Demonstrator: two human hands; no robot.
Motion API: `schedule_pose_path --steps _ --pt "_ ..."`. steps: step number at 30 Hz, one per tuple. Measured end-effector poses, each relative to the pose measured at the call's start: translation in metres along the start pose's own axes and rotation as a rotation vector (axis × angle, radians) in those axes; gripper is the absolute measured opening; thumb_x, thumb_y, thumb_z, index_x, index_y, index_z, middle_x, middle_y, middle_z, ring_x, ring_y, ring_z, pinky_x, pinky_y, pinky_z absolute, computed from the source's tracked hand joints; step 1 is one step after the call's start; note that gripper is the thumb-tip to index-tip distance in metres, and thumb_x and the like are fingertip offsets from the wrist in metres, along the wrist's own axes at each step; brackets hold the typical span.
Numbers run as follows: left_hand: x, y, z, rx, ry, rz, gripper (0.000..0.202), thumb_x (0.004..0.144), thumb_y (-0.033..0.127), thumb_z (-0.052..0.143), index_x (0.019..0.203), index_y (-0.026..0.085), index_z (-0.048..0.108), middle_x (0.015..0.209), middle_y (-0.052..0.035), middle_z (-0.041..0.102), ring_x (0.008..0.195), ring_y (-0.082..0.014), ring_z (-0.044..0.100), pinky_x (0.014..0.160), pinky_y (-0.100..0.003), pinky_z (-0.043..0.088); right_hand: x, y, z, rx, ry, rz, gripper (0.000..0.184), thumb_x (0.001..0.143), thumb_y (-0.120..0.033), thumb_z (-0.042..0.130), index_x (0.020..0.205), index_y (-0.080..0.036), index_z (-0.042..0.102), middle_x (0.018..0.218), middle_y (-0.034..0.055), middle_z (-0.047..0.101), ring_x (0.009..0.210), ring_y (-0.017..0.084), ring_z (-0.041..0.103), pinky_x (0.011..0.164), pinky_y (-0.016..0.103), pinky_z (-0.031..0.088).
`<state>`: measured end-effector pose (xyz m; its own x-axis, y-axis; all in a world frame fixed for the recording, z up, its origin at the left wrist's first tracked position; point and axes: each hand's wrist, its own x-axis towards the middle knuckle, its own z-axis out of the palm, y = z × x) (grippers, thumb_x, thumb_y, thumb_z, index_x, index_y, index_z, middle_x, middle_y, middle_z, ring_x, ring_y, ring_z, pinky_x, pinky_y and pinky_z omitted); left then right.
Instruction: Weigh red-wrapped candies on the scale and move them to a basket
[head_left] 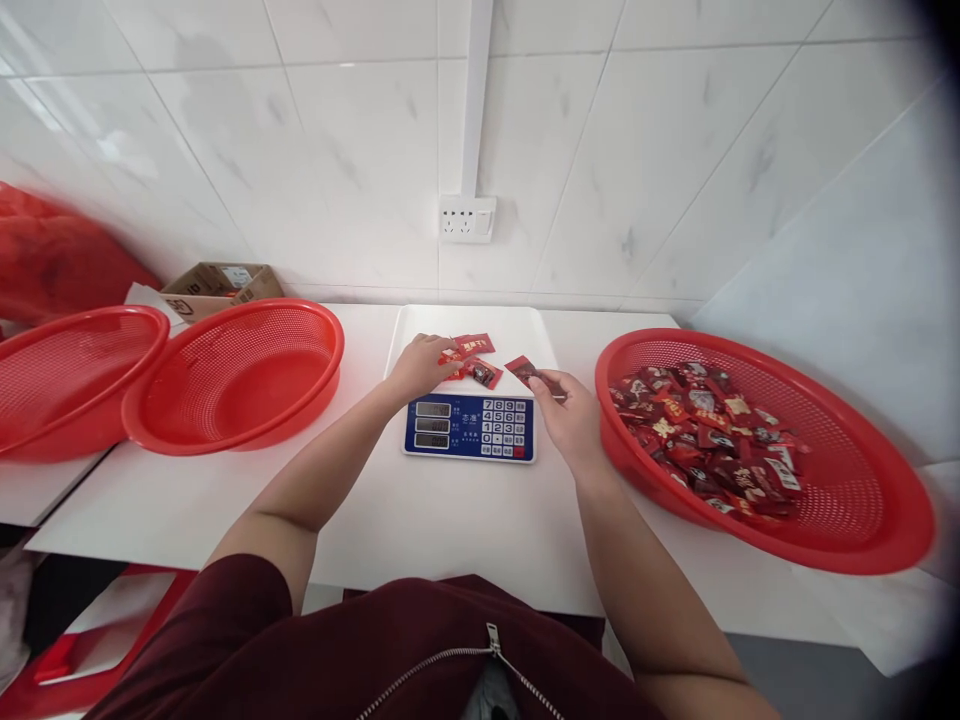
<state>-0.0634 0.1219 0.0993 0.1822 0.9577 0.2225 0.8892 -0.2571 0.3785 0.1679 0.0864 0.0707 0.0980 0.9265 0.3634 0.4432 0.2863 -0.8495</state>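
Note:
Several small red packets (474,345) lie on the white weighing pan (517,325) of a digital scale with a blue keypad panel (470,428). My left hand (421,366) is at the left edge of these packets, thumb and fingers apart and touching them; part of a packet shows between them. Over the right side of the pan, my right hand (571,415) pinches a dark red packet (522,369) between thumb and fingers. To the right of that hand, a red plastic basket (862,450) contains many similar packets (705,425), in red and dark brown wrappers.
Two more red baskets stand on the left, a nearer one (232,375) and one at the edge (82,385). Behind them are an open cardboard box (221,285) and a red bag (60,260). A wall socket (467,219) sits above the white table (465,530).

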Motion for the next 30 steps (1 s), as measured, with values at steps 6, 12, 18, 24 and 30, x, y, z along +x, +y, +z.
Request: schedule_pose_path --steps 6,12,18,24,30 --pt "-0.004 -0.002 -0.003 -0.003 0.01 -0.038 0.033 0.087 0.039 0.047 0.109 0.019 0.061 0.111 -0.0059 0.063 0.11 -0.024 0.049 0.09 -0.036 0.044 0.011 0.004 0.003 -0.069 0.025 -0.038 0.033 0.08 -0.044 0.056 0.097 -0.019 0.067 0.096 0.009 0.069 0.08 0.023 0.063 0.073 0.036 0.05" --pt "-0.005 -0.012 -0.007 0.099 -0.019 -0.033 0.034 0.086 0.016 0.041 0.114 0.017 0.06 0.118 -0.005 0.062 0.114 -0.0225 0.047 0.097 -0.034 0.04 0.019 0.0 0.007 -0.046 0.028 -0.016 0.032 0.079 -0.043 0.056 0.095 -0.018 0.068 0.095 0.0091 0.07 0.083 0.023 0.063 0.074 0.036 0.049" --pt "0.0 -0.02 -0.008 0.137 -0.075 0.001 0.04 0.08 0.008 0.042 0.115 0.016 0.059 0.118 -0.006 0.061 0.115 -0.0237 0.046 0.099 -0.035 0.039 0.003 0.002 0.006 0.035 -0.014 0.03 0.035 0.078 -0.046 0.056 0.095 -0.017 0.068 0.096 0.0098 0.07 0.084 0.023 0.063 0.076 0.037 0.05" --pt "-0.001 -0.02 -0.016 0.151 -0.057 -0.056 0.037 0.076 0.014 0.049 0.112 0.02 0.058 0.109 -0.009 0.059 0.104 -0.0262 0.053 0.089 -0.037 0.045 -0.004 0.004 -0.002 0.043 -0.027 0.055 0.035 0.079 -0.046 0.056 0.096 -0.018 0.068 0.097 0.0097 0.07 0.084 0.023 0.063 0.075 0.036 0.05" --pt "-0.003 -0.003 -0.012 -0.044 0.044 -0.122 0.031 0.08 0.019 0.049 0.11 0.023 0.057 0.107 -0.0066 0.051 0.088 -0.0182 0.059 0.081 -0.03 0.048 -0.006 -0.003 -0.003 0.066 -0.036 0.058 0.036 0.078 -0.047 0.056 0.097 -0.018 0.067 0.096 0.0098 0.069 0.082 0.023 0.063 0.074 0.036 0.05"
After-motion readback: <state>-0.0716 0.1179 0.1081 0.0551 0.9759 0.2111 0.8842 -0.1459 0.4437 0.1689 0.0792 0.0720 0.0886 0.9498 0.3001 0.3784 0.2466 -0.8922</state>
